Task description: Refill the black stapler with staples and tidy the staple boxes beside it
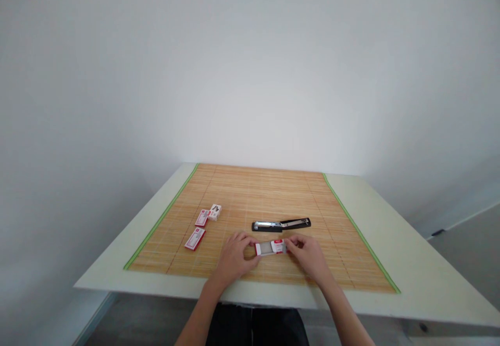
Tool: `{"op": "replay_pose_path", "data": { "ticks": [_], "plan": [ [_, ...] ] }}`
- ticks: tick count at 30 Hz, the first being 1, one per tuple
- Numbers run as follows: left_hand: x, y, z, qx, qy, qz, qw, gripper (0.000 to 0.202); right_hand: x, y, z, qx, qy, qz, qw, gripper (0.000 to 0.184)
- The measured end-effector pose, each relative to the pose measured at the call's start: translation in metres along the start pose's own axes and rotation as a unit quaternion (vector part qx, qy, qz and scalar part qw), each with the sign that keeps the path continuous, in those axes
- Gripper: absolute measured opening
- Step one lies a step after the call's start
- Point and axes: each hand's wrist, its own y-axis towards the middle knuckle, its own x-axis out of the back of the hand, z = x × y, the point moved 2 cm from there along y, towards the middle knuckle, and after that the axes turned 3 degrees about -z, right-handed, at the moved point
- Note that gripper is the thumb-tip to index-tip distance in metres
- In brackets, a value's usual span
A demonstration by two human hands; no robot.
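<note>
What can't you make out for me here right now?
All in the head view:
Right end of the held box: covered by the right hand.
Whether that box's grey part is staples: too small.
Fine print on the other boxes: too small.
Staples inside the stapler: too small to tell.
Forearms: cut off by the bottom edge.
</note>
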Motion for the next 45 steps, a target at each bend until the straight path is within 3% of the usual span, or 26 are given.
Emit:
{"op": "replay_pose_path", "data": {
  "ticks": [5,18,22,25,29,33,40,45],
  "plan": [
    [0.000,0.000,-0.002,0.010,0.006,-0.002,1.000,0.028,-0.008,0.000,-0.003,-0.041,0.052,-0.020,0.998,0.043],
    [-0.001,0.000,0.002,0.019,-0.003,0.004,1.000,0.030,-0.008,-0.020,-0.016,-0.026,-0.023,-0.143,0.989,0.045],
    [-0.001,0.000,0.002,0.020,-0.005,0.001,1.000,0.031,-0.006,-0.025,-0.017,-0.022,-0.062,-0.150,0.987,0.046],
    [0.000,0.000,0.002,0.019,-0.016,0.002,1.000,0.037,0.001,-0.024,-0.021,-0.028,-0.053,-0.123,0.991,0.048],
    [0.003,-0.001,0.002,0.027,-0.043,0.000,0.999,0.037,0.008,-0.018,-0.026,0.036,-0.036,0.002,0.999,0.053],
    [0.001,0.000,0.001,0.044,-0.056,0.000,0.997,0.032,0.007,-0.013,-0.025,0.086,-0.044,0.089,0.991,0.043],
    [-0.013,0.005,-0.010,0.035,-0.081,0.015,0.996,0.037,-0.012,-0.012,-0.004,0.117,-0.049,0.119,0.985,0.033],
    [-0.019,0.003,-0.007,0.035,-0.102,0.013,0.994,0.042,-0.010,-0.012,0.005,0.098,-0.068,0.113,0.986,0.037]
  ]
}}
